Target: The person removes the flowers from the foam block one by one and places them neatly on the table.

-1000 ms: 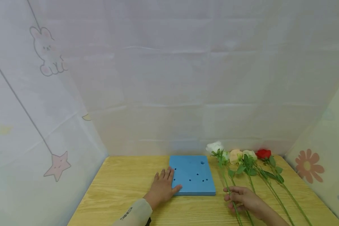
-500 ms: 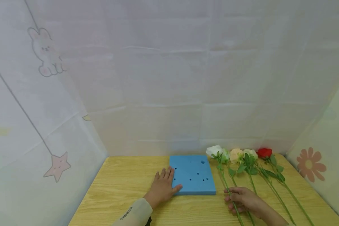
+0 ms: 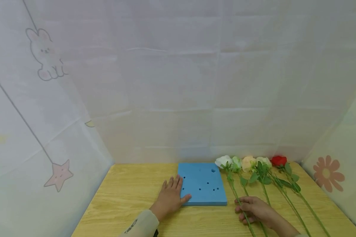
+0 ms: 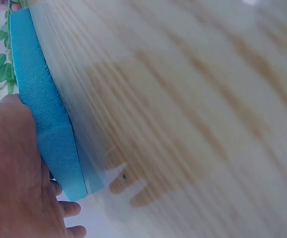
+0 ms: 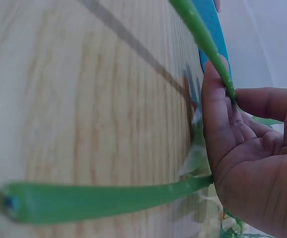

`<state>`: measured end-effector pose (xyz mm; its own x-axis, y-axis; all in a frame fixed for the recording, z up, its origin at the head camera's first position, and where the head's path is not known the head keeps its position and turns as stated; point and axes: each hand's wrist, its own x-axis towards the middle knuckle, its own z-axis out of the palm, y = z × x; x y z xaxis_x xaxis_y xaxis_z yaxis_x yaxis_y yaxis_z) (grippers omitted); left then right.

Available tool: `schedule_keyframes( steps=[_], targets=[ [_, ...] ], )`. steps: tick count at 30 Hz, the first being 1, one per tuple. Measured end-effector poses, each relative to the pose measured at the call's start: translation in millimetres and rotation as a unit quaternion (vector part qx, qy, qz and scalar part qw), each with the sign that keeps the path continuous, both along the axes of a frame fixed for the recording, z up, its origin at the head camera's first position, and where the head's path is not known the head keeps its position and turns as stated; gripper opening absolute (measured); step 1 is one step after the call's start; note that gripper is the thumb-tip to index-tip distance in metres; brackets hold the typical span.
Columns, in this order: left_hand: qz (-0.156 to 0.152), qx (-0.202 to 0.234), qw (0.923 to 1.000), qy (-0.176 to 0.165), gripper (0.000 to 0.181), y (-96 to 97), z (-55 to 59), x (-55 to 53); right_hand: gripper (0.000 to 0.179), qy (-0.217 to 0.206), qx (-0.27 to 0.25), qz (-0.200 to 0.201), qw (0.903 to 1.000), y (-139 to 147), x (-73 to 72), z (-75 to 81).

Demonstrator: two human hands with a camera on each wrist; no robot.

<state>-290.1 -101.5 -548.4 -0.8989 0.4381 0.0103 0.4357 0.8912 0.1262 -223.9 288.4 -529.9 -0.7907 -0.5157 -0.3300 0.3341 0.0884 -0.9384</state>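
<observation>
A blue foam block [image 3: 195, 179] with several small holes lies on the table. My left hand [image 3: 169, 199] rests along its left edge, fingers extended and thumb over the near corner. In the left wrist view the side of the foam block [image 4: 44, 94] shows beside that hand. My right hand [image 3: 258, 210] pinches the green stem of a white rose [image 3: 223, 161], whose head lies at the block's far right corner. The right wrist view shows this stem [image 5: 200, 37] between thumb and index finger. Another flower's stem [image 5: 93, 201] passes beneath the hand.
Right of the white rose lie a pale green flower [image 3: 236, 163], a peach rose [image 3: 248, 163], a cream rose [image 3: 264, 162] and a red rose [image 3: 279, 161], stems toward the near edge. Printed cloth walls [image 3: 172, 82] enclose the wooden table [image 3: 127, 187].
The white rose's head has sunk a little toward the table, nearer the block. Both hands keep nearly the same place, with the right still pinching the stem.
</observation>
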Motion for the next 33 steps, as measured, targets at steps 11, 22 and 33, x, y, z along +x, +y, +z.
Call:
schedule_keyframes(
  steps=[11, 22, 33],
  targets=[
    [0.008, -0.013, 0.9998, -0.011, 0.099, 0.0, 3.3, 3.6, 0.062, 0.016, 0.036, -0.016, 0.9991, -5.3, -2.4, -0.8],
    [0.014, 0.0, 0.9996, -0.023, 0.095, -0.1, 10.8, 7.8, 0.05, 0.048, 0.119, -0.037, 0.9911, -3.7, -2.8, 8.6],
    [-0.001, 0.026, 0.9996, -0.007, 0.093, -6.1, 14.5, 5.9, 0.048, 0.106, 0.098, -0.029, 0.9891, 2.1, -3.1, 22.7]
  ],
)
